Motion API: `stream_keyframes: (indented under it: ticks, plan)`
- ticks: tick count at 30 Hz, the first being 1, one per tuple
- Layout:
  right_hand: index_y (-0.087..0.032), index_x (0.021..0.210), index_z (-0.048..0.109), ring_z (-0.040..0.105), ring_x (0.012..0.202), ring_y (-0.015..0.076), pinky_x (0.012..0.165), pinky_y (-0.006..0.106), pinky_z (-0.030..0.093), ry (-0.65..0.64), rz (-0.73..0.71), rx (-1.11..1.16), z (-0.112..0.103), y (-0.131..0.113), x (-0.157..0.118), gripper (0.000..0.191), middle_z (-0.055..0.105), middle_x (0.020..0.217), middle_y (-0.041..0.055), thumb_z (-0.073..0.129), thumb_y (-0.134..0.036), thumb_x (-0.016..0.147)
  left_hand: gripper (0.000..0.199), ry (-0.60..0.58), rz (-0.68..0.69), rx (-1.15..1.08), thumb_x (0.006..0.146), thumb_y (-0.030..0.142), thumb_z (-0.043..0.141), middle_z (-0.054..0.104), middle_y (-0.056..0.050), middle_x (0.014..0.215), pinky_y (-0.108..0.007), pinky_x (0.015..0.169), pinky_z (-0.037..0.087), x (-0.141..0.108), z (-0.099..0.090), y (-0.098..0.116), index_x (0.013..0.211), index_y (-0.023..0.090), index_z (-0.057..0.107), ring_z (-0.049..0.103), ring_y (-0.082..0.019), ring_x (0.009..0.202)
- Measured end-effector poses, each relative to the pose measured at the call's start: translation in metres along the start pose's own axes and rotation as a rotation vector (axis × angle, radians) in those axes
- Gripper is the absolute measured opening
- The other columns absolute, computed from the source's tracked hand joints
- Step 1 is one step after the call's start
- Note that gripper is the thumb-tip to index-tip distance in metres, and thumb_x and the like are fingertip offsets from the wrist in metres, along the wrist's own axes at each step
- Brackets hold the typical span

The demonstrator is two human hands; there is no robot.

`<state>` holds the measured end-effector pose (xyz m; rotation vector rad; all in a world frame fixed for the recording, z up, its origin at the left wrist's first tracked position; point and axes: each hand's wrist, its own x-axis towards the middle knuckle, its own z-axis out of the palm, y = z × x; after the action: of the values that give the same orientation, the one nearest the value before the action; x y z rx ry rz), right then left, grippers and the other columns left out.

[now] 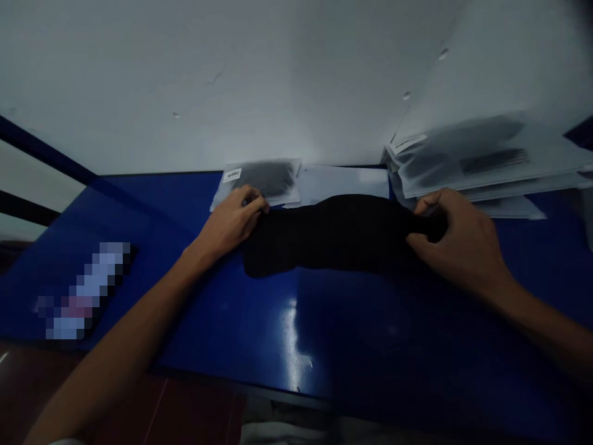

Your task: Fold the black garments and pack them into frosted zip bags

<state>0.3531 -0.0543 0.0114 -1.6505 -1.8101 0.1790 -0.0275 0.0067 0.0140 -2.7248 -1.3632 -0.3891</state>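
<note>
A long black cloth piece (328, 238) lies stretched across the blue table; it is too dark to tell its exact kind. Fingers of my left hand (241, 213) are curled closed on its upper left corner. At the other end, my right hand (458, 238) grips the cloth between thumb and fingers. Just behind my left hand is a clear plastic packet (264, 176) with a dark item inside and a white label. A pale flat sheet or bag (340, 182) lies behind the cloth, partly covered by it.
Several similar clear packets (463, 164) are stacked at the back right, close to my right hand. A pixelated flat object (90, 290) lies at the table's left side. A white wall (259, 80) rises behind the blue table (222, 334).
</note>
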Motion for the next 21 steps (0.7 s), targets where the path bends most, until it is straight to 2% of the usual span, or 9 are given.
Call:
stream_keyframes:
  ticks: [4,7,10,12,14,16,18,21]
  plan:
    - [-0.026,0.109,0.056,0.065,0.079,0.0248,0.067,0.036,0.043,-0.220,0.045,-0.110,-0.003,0.006,0.005,0.040,0.069,0.091,0.0034,0.061,-0.026,0.069,0.027,0.012,-0.020,-0.017,0.100,0.017,0.041,0.060,-0.009,0.114,-0.035,0.082,0.052,-0.001,0.004,-0.001,0.101,0.020,0.067,0.059,-0.022,0.097]
    - [-0.027,0.122,0.058,0.065,0.076,0.0278,0.059,0.035,0.038,-0.285,0.007,-0.287,-0.001,0.011,0.006,0.044,0.071,0.093,0.0079,0.062,-0.038,0.080,0.026,0.021,-0.023,-0.014,0.102,0.021,0.041,0.061,-0.010,0.116,-0.036,0.084,0.052,-0.001,0.004,0.000,0.104,0.020,0.067,0.060,-0.023,0.101]
    - [-0.026,0.125,0.061,0.067,0.077,0.0303,0.060,0.038,0.042,-0.233,-0.049,-0.260,0.007,0.016,0.002,0.046,0.073,0.093,0.0085,0.059,-0.054,0.089,0.027,-0.003,-0.013,-0.049,0.105,0.033,0.044,0.061,-0.010,0.120,-0.039,0.092,0.052,-0.001,-0.001,0.004,0.111,0.020,0.067,0.061,-0.025,0.107]
    - [-0.025,0.122,0.064,0.069,0.088,0.0306,0.069,0.041,0.048,-0.183,-0.107,-0.193,0.013,0.020,-0.002,0.042,0.074,0.100,0.0082,0.058,-0.053,0.092,0.036,-0.039,-0.001,-0.092,0.104,0.049,0.048,0.060,-0.011,0.122,-0.042,0.095,0.052,-0.001,-0.003,0.005,0.114,0.019,0.066,0.061,-0.027,0.109]
    - [-0.025,0.119,0.067,0.069,0.091,0.0273,0.074,0.041,0.051,-0.134,-0.135,-0.153,0.016,0.022,-0.005,0.037,0.073,0.105,0.0068,0.055,-0.050,0.096,0.047,-0.066,0.032,-0.119,0.101,0.062,0.050,0.060,-0.012,0.122,-0.044,0.096,0.051,0.000,-0.003,0.004,0.114,0.019,0.065,0.061,-0.029,0.110]
    - [-0.026,0.116,0.071,0.068,0.085,0.0230,0.071,0.038,0.051,-0.060,-0.154,-0.126,0.017,0.023,-0.008,0.032,0.071,0.101,0.0049,0.054,-0.047,0.098,0.048,-0.061,0.072,-0.120,0.101,0.063,0.048,0.062,-0.012,0.118,-0.043,0.096,0.051,0.001,0.000,0.000,0.109,0.018,0.065,0.060,-0.028,0.108]
    - [-0.027,0.108,0.075,0.066,0.080,0.0203,0.068,0.036,0.051,0.017,-0.185,-0.093,0.016,0.023,-0.010,0.027,0.070,0.095,0.0037,0.056,-0.044,0.099,0.042,-0.036,0.086,-0.119,0.104,0.056,0.047,0.065,-0.011,0.113,-0.041,0.094,0.050,0.002,0.005,-0.003,0.105,0.018,0.065,0.061,-0.026,0.103]
    - [-0.027,0.099,0.077,0.067,0.084,0.0219,0.069,0.037,0.051,0.107,-0.197,-0.064,0.013,0.024,-0.009,0.022,0.068,0.095,0.0045,0.061,-0.042,0.097,0.038,0.036,0.078,-0.127,0.106,0.050,0.046,0.068,-0.010,0.111,-0.039,0.093,0.050,0.001,0.010,-0.005,0.103,0.019,0.067,0.062,-0.024,0.100]
